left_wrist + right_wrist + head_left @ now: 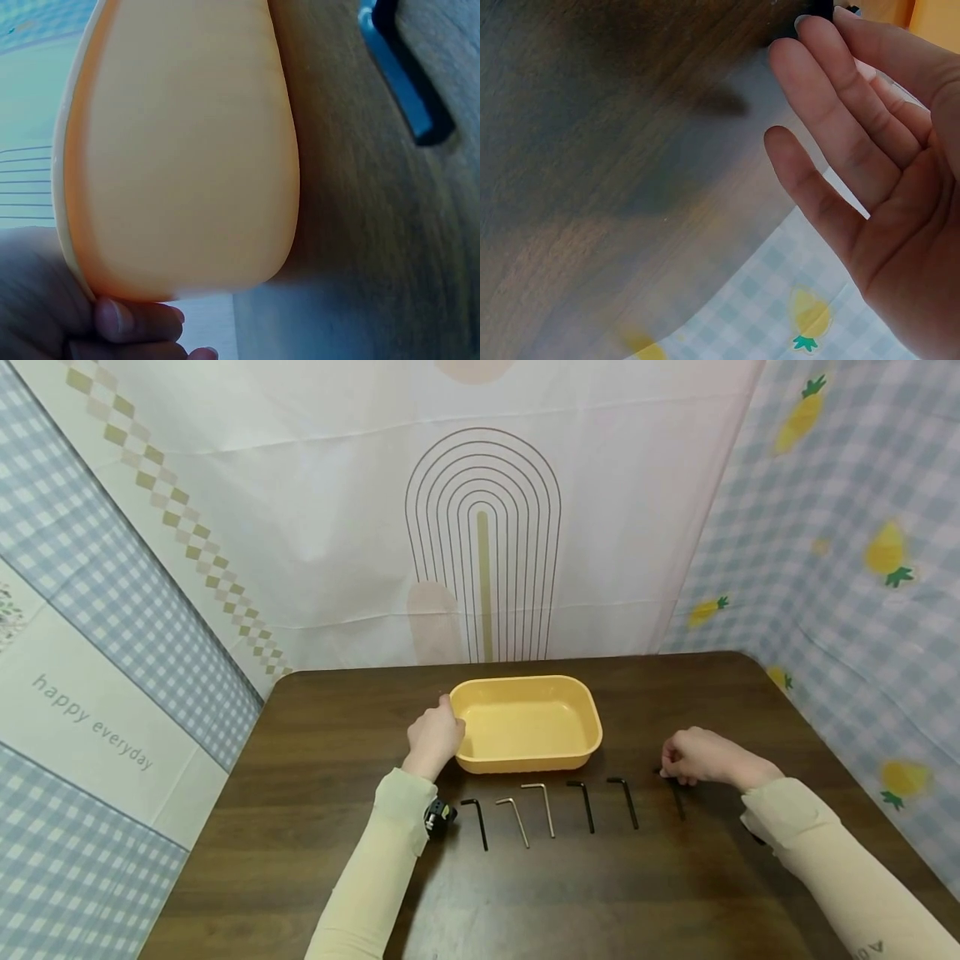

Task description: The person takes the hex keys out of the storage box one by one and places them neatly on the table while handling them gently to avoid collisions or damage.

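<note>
My left hand (435, 737) grips the left end of a yellow plastic tray (592, 752), its fingers bent round the rim; the left wrist view shows the tray's wall (187, 165) up close. On the right, my right hand (697, 755) pinches a black hex key (680, 806) by its short-arm end, while the long arm lies along the table. In the right wrist view, only a dark bit of that key shows at the fingertips. Left of it, several L-shaped hex keys lie in a row: black ones (628, 806) and brassy ones (550, 814).
The row of keys runs along the front of the tray on a dark wooden table (570, 902). A patterned white cloth (322, 543) hangs behind the table, and blue checked cloth (862, 635) stands along the right side.
</note>
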Motion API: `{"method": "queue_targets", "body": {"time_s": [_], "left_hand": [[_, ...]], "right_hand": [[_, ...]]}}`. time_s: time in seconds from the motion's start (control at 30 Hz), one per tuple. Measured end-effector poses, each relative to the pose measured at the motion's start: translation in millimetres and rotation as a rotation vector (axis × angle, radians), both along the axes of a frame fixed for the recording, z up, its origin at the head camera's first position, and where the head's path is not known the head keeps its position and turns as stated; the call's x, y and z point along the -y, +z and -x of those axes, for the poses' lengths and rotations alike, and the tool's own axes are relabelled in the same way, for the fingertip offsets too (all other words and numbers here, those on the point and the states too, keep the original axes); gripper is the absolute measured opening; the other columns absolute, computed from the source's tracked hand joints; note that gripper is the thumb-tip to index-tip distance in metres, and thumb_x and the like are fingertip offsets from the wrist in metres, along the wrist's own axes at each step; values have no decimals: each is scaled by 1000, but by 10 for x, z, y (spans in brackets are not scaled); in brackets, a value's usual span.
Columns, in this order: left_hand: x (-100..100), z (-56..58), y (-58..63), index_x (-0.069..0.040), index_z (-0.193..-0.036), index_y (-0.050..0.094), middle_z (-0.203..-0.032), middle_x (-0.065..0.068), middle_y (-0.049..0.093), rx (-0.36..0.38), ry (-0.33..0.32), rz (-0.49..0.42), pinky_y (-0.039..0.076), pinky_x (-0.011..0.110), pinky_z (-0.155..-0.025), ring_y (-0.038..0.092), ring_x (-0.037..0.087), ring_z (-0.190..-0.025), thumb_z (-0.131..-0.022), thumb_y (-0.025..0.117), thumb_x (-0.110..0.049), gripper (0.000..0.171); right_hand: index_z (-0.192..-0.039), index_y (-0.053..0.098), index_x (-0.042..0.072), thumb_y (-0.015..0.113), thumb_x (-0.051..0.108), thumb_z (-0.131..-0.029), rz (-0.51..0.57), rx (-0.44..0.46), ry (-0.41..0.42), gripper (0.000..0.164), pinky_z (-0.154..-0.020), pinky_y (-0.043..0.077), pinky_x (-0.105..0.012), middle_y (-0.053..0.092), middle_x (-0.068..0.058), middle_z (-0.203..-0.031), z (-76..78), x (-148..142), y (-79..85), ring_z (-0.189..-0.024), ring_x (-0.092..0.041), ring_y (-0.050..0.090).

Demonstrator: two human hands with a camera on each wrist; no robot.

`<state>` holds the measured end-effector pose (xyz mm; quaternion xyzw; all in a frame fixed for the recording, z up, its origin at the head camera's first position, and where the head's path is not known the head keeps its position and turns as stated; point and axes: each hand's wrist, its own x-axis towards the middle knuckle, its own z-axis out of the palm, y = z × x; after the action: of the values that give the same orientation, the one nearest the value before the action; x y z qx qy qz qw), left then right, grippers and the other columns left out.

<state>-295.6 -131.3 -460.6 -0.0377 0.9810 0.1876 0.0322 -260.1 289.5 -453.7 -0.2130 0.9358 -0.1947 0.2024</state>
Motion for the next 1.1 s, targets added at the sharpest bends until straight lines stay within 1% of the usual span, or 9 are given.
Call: {"method": "queue_targets", "body": {"time_s": [0.33, 0.53, 0.63, 0.73, 0.87, 0.93, 1.0, 1.07, 1.1], "left_hand": [[-15, -34, -2, -3, -152, 40, -95, 17, 69, -2, -15, -4, 50, 42, -61, 60, 25, -68, -103, 51, -26, 55], [13, -27, 9, -3, -152, 39, -97, 18, 69, -8, -17, 6, 51, 43, -63, 62, 26, -69, -104, 50, -26, 54], [47, -25, 5, -4, -152, 41, -102, 20, 70, -22, -24, -5, 52, 46, -66, 66, 30, -77, -106, 47, -29, 52], [102, -28, -3, -5, -153, 41, -108, 20, 70, -31, -35, -38, 52, 48, -67, 67, 31, -81, -109, 40, -34, 52], [191, -36, 19, -6, -157, 35, -96, 17, 71, -18, -56, -125, 50, 44, -63, 65, 27, -69, -110, 27, -41, 59], [234, -48, 47, -7, -158, 34, -98, 18, 72, -25, -57, -159, 49, 43, -63, 64, 27, -67, -110, 24, -46, 62], [276, -74, 83, -9, -158, 33, -107, 19, 72, -47, -43, -170, 50, 44, -64, 66, 29, -72, -108, 21, -50, 66], [318, -117, 138, -10, -158, 34, -122, 20, 68, -91, -24, -166, 52, 48, -69, 68, 34, -83, -108, 22, -53, 67], [341, -142, 172, -11, -158, 34, -126, 20, 66, -119, -18, -162, 52, 51, -72, 68, 36, -89, -107, 23, -53, 67]], "right_hand": [[-79, 63, 10, 65, 10, -97, 16, 4, -4, 18, -56, 49, -30, 62, 2, -71, -82, -33, -17, -59, -16, 60], [-84, 68, 12, 67, 21, -97, 22, -15, -27, 16, -56, 47, -31, 62, 2, -71, -81, -30, -5, -60, -16, 59], [-89, 70, 12, 66, 24, -98, 17, -71, -38, 15, -55, 46, -31, 61, 2, -70, -79, -13, 23, -58, -14, 57], [-91, 69, 12, 65, 22, -98, 17, -160, -46, 12, -54, 43, -30, 62, 4, -72, -83, 10, 63, -57, -11, 53], [-94, 69, 11, 65, 20, -99, 52, -275, -65, 12, -53, 42, -29, 63, 5, -74, -107, 65, 170, -58, -9, 52], [-96, 70, 10, 65, 22, -99, 81, -320, -75, 13, -54, 44, -29, 64, 5, -74, -133, 99, 253, -60, -9, 54], [-98, 70, 9, 64, 24, -100, 107, -369, -79, 16, -55, 46, -29, 64, 6, -75, -165, 136, 346, -61, -9, 57], [-99, 69, 10, 63, 26, -101, 125, -433, -90, 17, -56, 45, -29, 64, 8, -75, -202, 179, 443, -61, -9, 57], [-99, 69, 11, 63, 27, -101, 138, -472, -97, 17, -56, 45, -29, 64, 9, -75, -221, 203, 492, -60, -8, 56]]}}
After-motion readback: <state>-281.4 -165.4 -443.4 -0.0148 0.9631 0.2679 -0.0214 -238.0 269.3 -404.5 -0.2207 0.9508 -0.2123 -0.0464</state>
